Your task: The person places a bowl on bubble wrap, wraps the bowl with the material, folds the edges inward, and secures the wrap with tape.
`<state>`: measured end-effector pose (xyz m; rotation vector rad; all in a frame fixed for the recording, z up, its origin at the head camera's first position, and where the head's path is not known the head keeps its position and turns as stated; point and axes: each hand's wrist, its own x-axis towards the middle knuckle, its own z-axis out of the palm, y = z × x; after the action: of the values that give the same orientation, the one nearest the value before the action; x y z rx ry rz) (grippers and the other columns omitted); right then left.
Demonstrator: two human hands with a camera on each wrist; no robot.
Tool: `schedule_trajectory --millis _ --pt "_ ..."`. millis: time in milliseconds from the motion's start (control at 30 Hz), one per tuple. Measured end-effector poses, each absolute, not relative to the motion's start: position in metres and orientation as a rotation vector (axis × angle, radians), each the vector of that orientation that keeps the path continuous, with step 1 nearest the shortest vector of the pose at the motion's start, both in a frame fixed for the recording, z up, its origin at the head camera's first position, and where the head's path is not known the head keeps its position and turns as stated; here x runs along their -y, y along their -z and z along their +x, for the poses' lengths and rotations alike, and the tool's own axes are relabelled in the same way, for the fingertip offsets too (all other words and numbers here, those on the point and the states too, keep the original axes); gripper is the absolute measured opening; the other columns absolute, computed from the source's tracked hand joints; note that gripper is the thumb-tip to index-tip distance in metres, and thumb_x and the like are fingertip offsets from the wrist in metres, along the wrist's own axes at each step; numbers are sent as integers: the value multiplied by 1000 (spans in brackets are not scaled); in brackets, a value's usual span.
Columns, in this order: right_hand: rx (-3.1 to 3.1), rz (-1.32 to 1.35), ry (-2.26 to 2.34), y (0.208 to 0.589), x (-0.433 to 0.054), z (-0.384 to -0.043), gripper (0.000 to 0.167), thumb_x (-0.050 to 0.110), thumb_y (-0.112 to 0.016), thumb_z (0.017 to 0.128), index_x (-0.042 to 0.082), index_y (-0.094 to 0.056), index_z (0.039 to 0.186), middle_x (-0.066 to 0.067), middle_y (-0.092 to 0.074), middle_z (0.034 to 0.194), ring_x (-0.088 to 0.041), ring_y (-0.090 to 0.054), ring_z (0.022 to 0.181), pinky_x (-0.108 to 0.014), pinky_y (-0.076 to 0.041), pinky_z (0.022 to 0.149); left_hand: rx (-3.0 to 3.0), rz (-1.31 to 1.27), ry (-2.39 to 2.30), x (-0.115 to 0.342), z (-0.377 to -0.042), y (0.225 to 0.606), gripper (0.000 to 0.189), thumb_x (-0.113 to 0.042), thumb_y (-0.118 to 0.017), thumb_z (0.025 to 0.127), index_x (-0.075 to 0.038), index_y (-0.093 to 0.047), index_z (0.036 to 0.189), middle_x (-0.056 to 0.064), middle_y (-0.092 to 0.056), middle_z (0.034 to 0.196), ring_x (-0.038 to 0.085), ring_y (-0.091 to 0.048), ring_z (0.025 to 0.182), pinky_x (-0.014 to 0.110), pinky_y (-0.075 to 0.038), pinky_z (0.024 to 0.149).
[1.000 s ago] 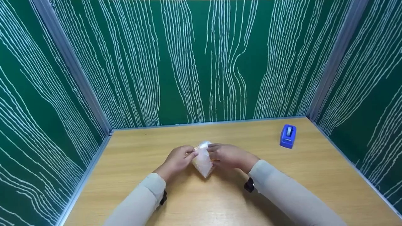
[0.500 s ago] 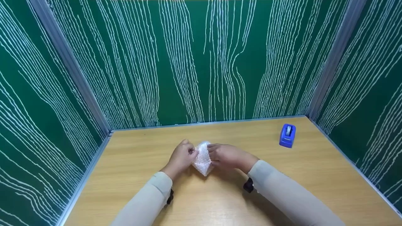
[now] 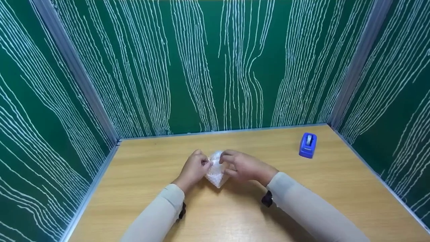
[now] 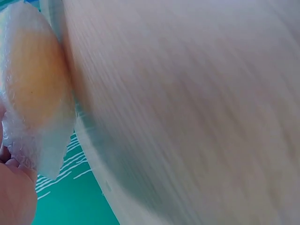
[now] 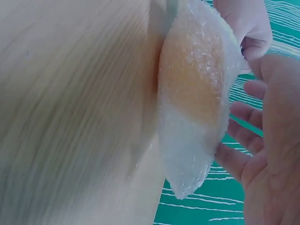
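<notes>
A bundle of bubble wrap (image 3: pixel 216 174) lies at the middle of the table, pointed at its near end. Through the wrap in the right wrist view an orange, rounded thing (image 5: pixel 194 77) shows; its kind cannot be told. My left hand (image 3: pixel 196 166) pinches the wrap's left edge, fingers curled. On the other side, my right hand (image 3: pixel 243 165) has its fingers spread and slightly bent. Those fingertips (image 5: pixel 225 152) are at the wrap's side, at least one seeming to touch it. In the left wrist view the left hand (image 4: pixel 16 192) shows only in part.
A blue tape dispenser (image 3: pixel 308 145) stands at the back right of the wooden table (image 3: pixel 144 174). Green panels (image 3: pixel 188 67) with white wavy lines rise behind the table and at both sides.
The left fingers have curled in and that wrist has turned at the wrap's left edge. My right hand's fingers have lifted and spread from lying flat along the wrap. The bundle has barely shifted.
</notes>
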<state>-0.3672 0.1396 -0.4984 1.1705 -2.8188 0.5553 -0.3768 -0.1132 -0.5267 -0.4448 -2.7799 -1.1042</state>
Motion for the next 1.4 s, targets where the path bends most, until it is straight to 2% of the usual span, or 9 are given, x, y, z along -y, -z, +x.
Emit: schedule_trajectory --millis 67,133,267,467,667,867,1000,1233,1400 --pt "2803 1221 -514 499 -139 -366 40 42 -72 112 20 -74 145 -7 -64 161 -33 -65 149 -53 -53 127 2773 -452 1106 114 -378 527 17 -19 -79 108 -7 -82 97 3 -56 103 18 -59 98 31 -58 88" --pt "2775 1280 -463 500 -139 -367 42 44 -73 111 20 -77 145 -8 -64 163 -34 -63 152 -53 -53 127 2770 -447 1125 114 -378 527 16 -19 -80 108 -7 -83 97 2 -56 104 18 -59 99 31 -58 89" --pt "2687 1391 -374 504 -138 -369 35 37 -75 111 17 -82 138 -9 -70 157 -34 -65 149 -52 -55 126 2753 -427 1175 117 -380 530 13 -19 -82 106 -9 -84 99 1 -55 108 17 -61 104 31 -60 94" --pt "2574 1505 -292 507 -138 -370 26 24 -74 111 10 -84 131 -15 -76 149 -35 -69 144 -52 -53 128 2681 -400 1238 125 -385 536 9 -16 -87 102 -7 -84 101 8 -64 112 24 -68 108 38 -62 96" --pt "2621 1482 -278 505 -135 -368 25 23 -73 112 10 -84 130 -15 -75 151 -36 -68 147 -52 -52 129 2681 -312 1322 132 -384 536 10 -18 -82 106 -9 -83 109 8 -68 119 26 -69 113 43 -63 103" --pt "2670 1449 -286 505 -135 -368 26 24 -70 114 9 -84 130 -13 -75 152 -34 -68 147 -52 -53 128 2789 -661 938 131 -371 528 32 -32 -75 110 -11 -82 133 6 -69 146 31 -60 143 53 -53 127" --pt "2654 1452 -305 504 -136 -368 29 26 -68 115 9 -83 133 -13 -76 150 -33 -70 145 -51 -55 126 2855 -909 706 130 -361 522 46 -47 -69 112 -20 -76 149 3 -65 161 31 -54 154 55 -46 133" --pt "2639 1442 -316 507 -137 -371 28 28 -68 115 10 -84 129 -13 -76 150 -32 -72 142 -50 -57 124 2899 -1042 517 132 -349 519 44 -56 -64 113 -37 -74 152 -5 -64 167 30 -45 168 58 -33 141" --pt "2604 1464 -331 505 -138 -370 25 26 -71 113 10 -86 124 -13 -78 146 -33 -71 143 -50 -56 125 2856 -1103 367 132 -349 519 41 -50 -66 114 -34 -76 149 -4 -69 162 30 -50 165 57 -35 140"
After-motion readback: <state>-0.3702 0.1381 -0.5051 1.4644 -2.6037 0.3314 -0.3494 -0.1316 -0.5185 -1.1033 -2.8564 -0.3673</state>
